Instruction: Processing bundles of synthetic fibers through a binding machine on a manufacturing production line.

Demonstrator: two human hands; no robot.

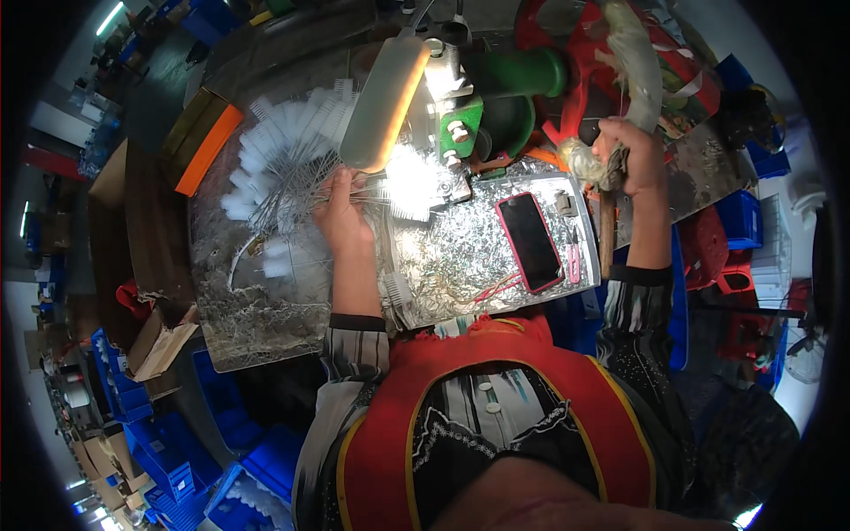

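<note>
My left hand [343, 219] is closed, with thumb and fingers pinched on the thin wire stem of a small white-bristled brush [403, 202] under the lamp. Beside it, to the left, lies a heap of similar white brushes [288, 133], their wire stems tangled toward my fingers. My right hand [636, 152] grips a cloth-wrapped handle [634, 75] next to the red wheel [580, 66]. A green machine [513, 75] with bolts stands between my hands at the far side. The lamp and its glare hide part of the machine's working end.
A lamp [386, 102] hangs above the bench. A phone in a red case [529, 241] lies on a foil-like sheet [434, 288], with a small pink-handled tool [574, 258] beside it. An orange-edged box [208, 142] stands far left. Blue bins [164, 451] sit at lower left.
</note>
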